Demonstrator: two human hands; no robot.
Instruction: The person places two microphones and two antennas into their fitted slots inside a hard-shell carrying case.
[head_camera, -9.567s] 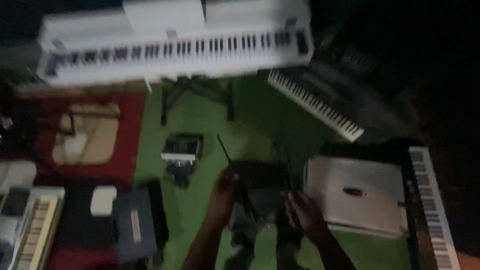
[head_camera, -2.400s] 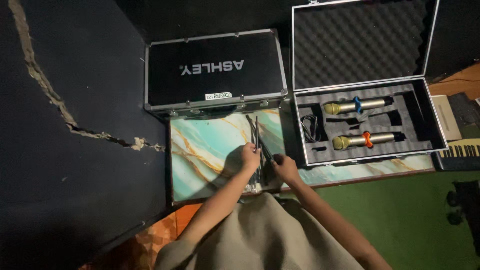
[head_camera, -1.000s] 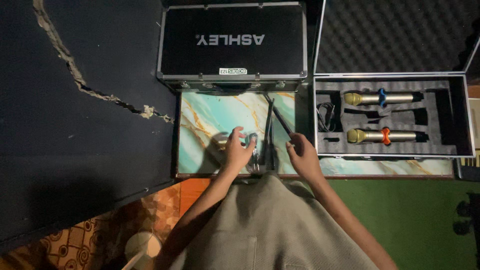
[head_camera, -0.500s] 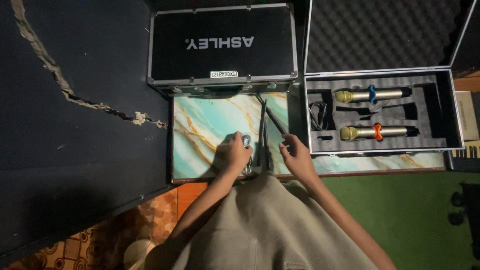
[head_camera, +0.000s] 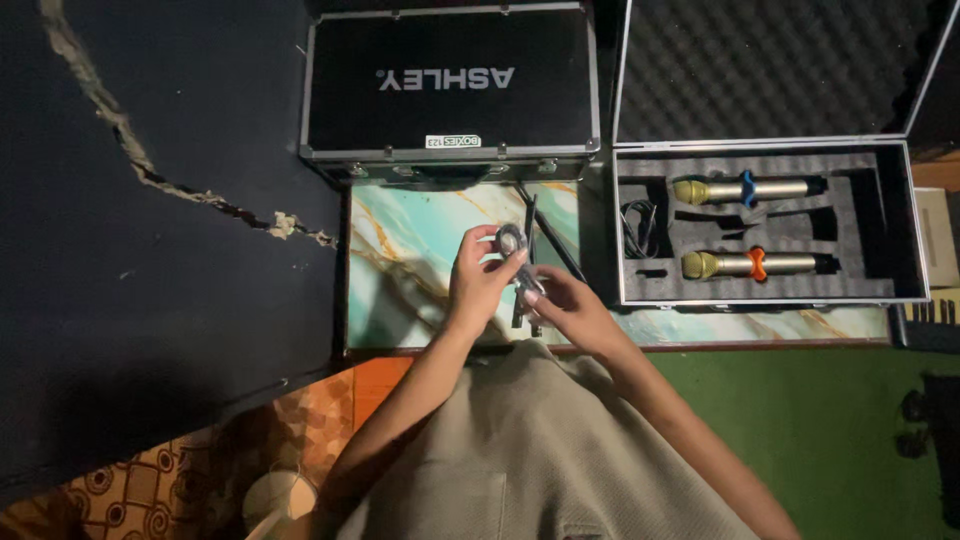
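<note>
Marbled teal tabletop (head_camera: 400, 250) under dim light, set against a dark cracked wall (head_camera: 150, 200). Left hand (head_camera: 478, 283) and right hand (head_camera: 565, 305) above its near edge, fingers closed on a small coiled cable (head_camera: 512, 243). Behind the cable, a shut black case (head_camera: 450, 90); right of it, an open foam-lined case (head_camera: 860, 250) with two gold microphones (head_camera: 745, 189). Green carpet (head_camera: 800, 400) below.

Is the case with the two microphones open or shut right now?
Open. The microphone case has its foam-lined lid standing up, and both microphones lie exposed in their foam slots.
</note>
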